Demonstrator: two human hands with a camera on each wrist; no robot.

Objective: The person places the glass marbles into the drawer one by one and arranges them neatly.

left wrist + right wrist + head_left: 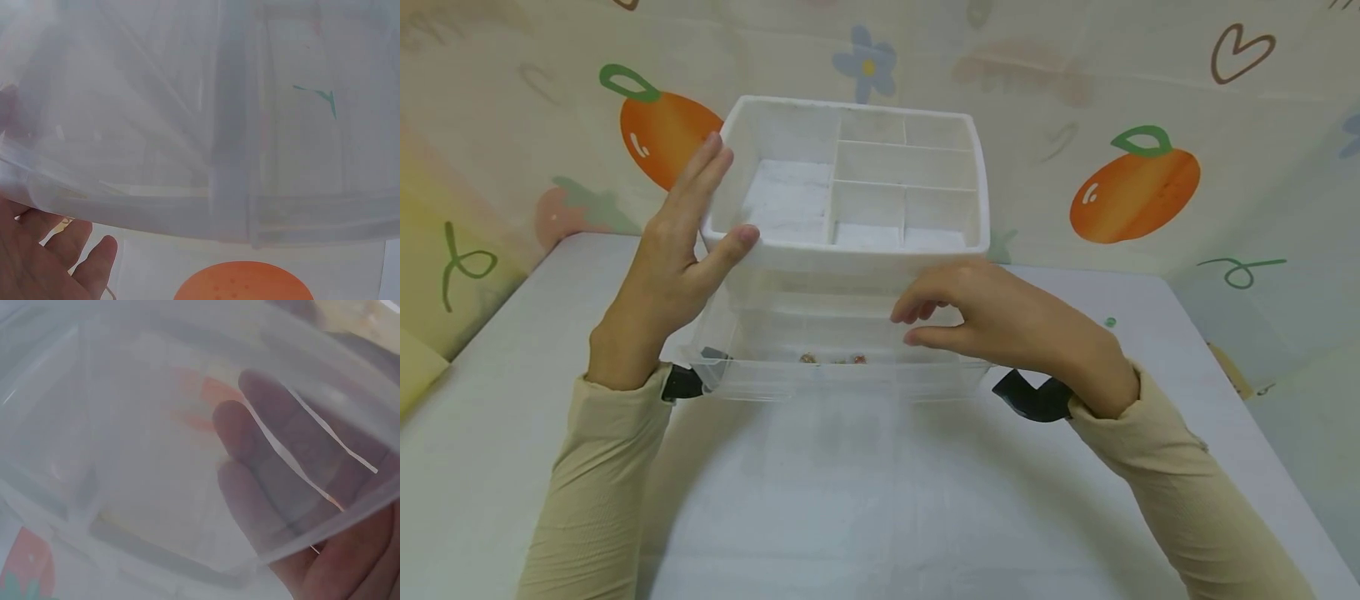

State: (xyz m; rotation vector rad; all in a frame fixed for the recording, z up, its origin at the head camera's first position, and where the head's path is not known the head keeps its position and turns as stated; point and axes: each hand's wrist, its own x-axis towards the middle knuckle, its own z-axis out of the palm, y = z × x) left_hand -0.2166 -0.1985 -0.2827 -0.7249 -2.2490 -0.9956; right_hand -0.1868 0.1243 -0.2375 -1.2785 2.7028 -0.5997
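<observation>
A white plastic organizer box [850, 248] with a divided top tray stands on the table, and its clear drawer [760, 382] sticks out at the front. Small reddish-gold trinkets [859, 359] lie inside the drawer. My left hand [673, 267] rests against the box's left side, fingers straight along it and thumb on the front left corner. The right hand [992, 312] is over the right part of the drawer, just under the tray's front rim, with fingers loosely bent and thumb apart. Through cloudy plastic [150, 475], the right wrist view shows the fingers [275, 425] spread a little.
A white cloth covers the table [820, 500]. One small green bead [1110, 322] lies right of the box. Behind stands a printed cloth backdrop [1030, 50] with orange fruits. Each wrist wears a black strap [1033, 398].
</observation>
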